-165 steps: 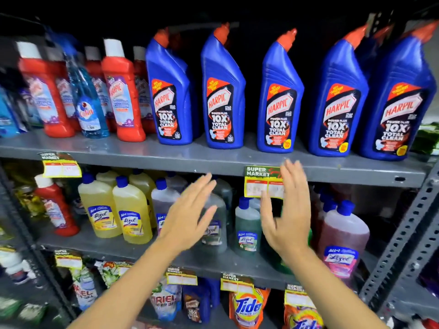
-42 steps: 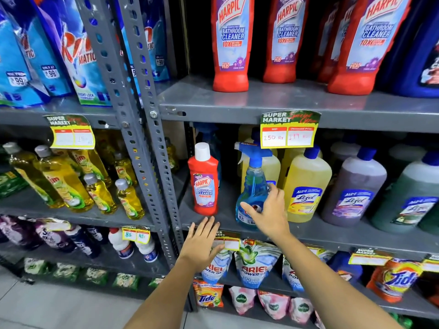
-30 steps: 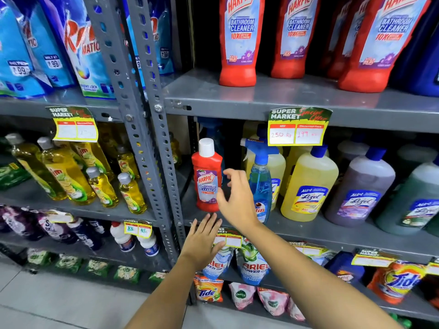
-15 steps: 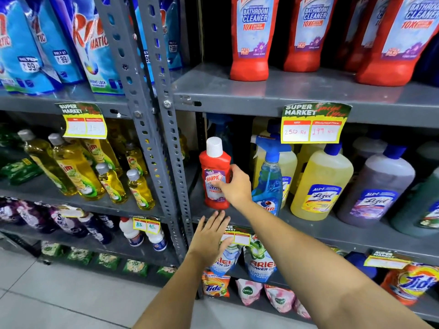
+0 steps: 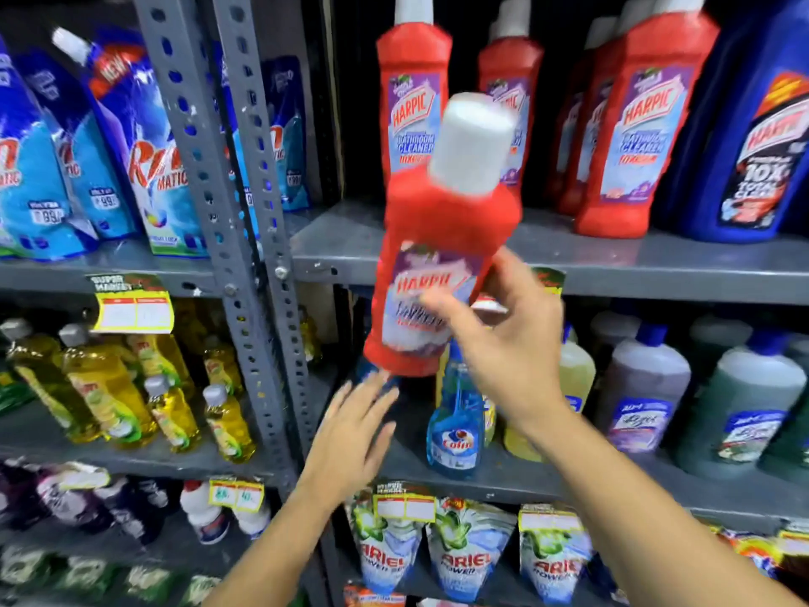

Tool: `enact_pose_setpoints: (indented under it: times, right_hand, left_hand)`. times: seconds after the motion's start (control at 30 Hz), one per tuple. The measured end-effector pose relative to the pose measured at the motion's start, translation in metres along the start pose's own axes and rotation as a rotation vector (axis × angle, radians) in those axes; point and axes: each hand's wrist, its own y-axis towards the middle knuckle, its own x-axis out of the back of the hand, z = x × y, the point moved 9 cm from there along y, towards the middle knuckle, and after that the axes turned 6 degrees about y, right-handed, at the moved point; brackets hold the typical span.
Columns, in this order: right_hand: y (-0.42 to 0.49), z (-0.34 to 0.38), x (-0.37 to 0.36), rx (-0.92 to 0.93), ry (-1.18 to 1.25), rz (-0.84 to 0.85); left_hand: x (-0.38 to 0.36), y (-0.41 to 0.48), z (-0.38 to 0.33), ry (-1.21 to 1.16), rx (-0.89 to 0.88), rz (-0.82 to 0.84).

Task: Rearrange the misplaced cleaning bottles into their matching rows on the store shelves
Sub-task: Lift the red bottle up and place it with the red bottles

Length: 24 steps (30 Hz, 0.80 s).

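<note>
My right hand [image 5: 508,343] grips a red Harpic bathroom cleaner bottle [image 5: 442,225] with a white cap, held tilted in the air in front of the upper shelf [image 5: 656,265]. A row of matching red Harpic bottles [image 5: 643,124] stands on that shelf. My left hand [image 5: 354,435] hovers open just below the lifted bottle. A blue Colin spray bottle [image 5: 455,418] stands on the middle shelf [image 5: 503,479], among yellow, purple and green Lizol bottles [image 5: 643,396].
A blue Harpic bottle [image 5: 753,138] stands at the upper right. A grey perforated upright [image 5: 245,238] divides the racks. Left of it are blue Rin pouches [image 5: 144,159] and yellow dish-liquid bottles [image 5: 100,396]. Ariel pouches [image 5: 464,549] hang on the bottom shelf.
My right hand has lifted the red Harpic bottle off the middle shelf up to the level of the upper shelf. The left hand has risen slightly beneath it. The view has tilted upward.
</note>
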Motion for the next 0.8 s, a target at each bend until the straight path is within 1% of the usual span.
enact_pose_setpoints:
  times: [0.1,0.17,0.23,0.37,0.4,0.5,0.6,0.73,0.8]
  right_hand:
    - [0.047,0.052,0.032,0.150,0.013,-0.068]
    - [0.076,0.067,0.050,0.185,-0.023,-0.091]
    - [0.104,0.067,0.063,0.182,-0.139,-0.101]
    - [0.145,0.034,0.071,0.093,-0.332,-0.080]
    - [0.150,0.024,0.071,0.071,-0.356,-0.078]
    - [0.158,0.003,0.069,0.021,-0.396,-0.078]
    - [0.165,-0.012,0.060,-0.067,-0.418,-0.017]
    - [0.160,-0.022,0.058,-0.144,-0.377,0.021]
    - [0.151,-0.032,0.060,-0.223,-0.334,0.043]
  left_hand:
    - [0.069,0.061,-0.020,-0.010,-0.024,-0.219]
    - [0.105,0.098,-0.033,0.050,-0.047,-0.296]
    - [0.121,0.128,-0.038,0.110,-0.032,-0.274]
    - [0.100,0.161,-0.033,0.231,0.010,-0.047]
    - [0.094,0.163,-0.031,0.270,0.014,-0.019]
    - [0.094,0.161,-0.034,0.282,0.019,-0.054]
    - [0.097,0.159,-0.039,0.292,0.024,-0.091]
    - [0.097,0.159,-0.038,0.287,0.015,-0.060]
    - [0.097,0.159,-0.036,0.275,0.011,-0.047]
